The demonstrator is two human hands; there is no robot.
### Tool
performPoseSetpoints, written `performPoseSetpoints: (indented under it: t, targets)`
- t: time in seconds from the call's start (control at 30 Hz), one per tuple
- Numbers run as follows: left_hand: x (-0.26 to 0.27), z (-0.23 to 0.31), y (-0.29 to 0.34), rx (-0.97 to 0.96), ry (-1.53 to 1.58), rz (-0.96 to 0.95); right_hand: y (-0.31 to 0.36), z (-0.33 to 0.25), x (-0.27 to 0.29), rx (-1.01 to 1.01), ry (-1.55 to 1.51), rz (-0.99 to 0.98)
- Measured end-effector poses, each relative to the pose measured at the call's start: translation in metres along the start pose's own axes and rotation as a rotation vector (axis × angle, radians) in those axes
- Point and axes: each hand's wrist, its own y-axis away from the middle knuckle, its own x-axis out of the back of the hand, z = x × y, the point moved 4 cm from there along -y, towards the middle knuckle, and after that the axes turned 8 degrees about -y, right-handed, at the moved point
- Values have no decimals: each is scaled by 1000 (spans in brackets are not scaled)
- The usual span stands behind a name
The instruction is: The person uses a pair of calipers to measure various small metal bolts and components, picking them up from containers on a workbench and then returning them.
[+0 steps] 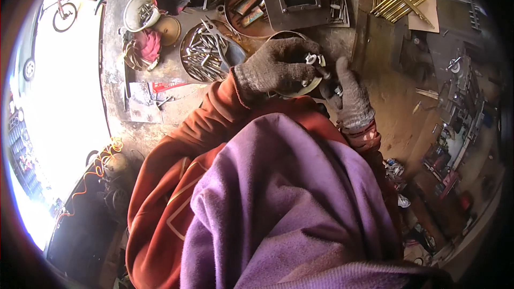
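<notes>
Small silver metal fasteners [311, 59] sit at the fingers of the left hand [278, 67], above the near part of the counter [120, 75] and close in front of the person's body. This gloved hand is curled closed around them. The right hand [350, 93], also gloved, is just beside it, thumb raised and fingers bent; a small shiny piece [338, 91] shows at its fingers, but whether it grips that piece I cannot tell.

Beneath the hands shows part of a round rim [293, 94]. Left of them, a round tin [184, 60] full of metal pieces leaves little room; beyond them, a dark welding mask [271, 8] crowds the far side. To the right, past the counter's side edge, lies a wide stretch of bare brown surface [388, 101]. Nearer the counter's left edge are a pale bowl [130, 13], a round lid [169, 31] and a pink-and-tan glove [149, 47].

The counter is worn and stained. Brass-coloured rods [396, 0] lie at the upper right, dim machinery [452, 109] stands farther right, and glaring daylight fills the left, with a bicycle [65, 17] outside.
</notes>
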Motion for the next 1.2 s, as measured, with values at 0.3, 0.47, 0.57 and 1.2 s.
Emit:
performPoseSetpoints:
  t: [0.3, 0.47, 0.57, 1.2]
  targets:
    - [1, 3, -4, -1, -198, 90, 8, -7, 7, 754, 650, 15]
    - [2, -1, -7, -129, -249, 124, -4, 11, 5, -13, -204, 16]
    - [3, 1, -8, -186, -403, 124, -11, 21, 12, -158, -216, -101]
    - [34, -27, 7, 71, -88, 189, 3, -6, 11, 717, 551, 49]
